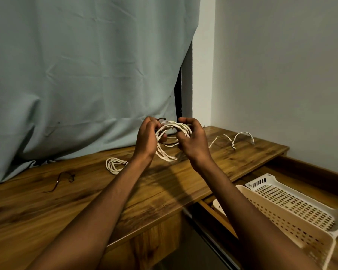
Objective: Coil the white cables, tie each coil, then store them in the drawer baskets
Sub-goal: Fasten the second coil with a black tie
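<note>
Holding the white coil (pixel 171 140) above the tabletop (pixel 86 191), we pinch its rim with the left hand (pixel 147 137) and right hand (pixel 193 139) so the loops stay gathered for the dark tie (pixel 162 119), while a finished coil (pixel 115 165) and a loose cable (pixel 233 139) wait near the baskets (pixel 293 209)

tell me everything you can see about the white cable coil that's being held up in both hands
The white cable coil held in both hands is a thin, cream-white cord wound into several loose, uneven loops. It is held above the brown wooden tabletop, its loops hanging down between the wrists. The left hand grips its left side and the right hand its right side, fingers curled round the strands. A thin dark tie sticks out at the top by the left fingers. Whether it is fastened cannot be told.
</note>
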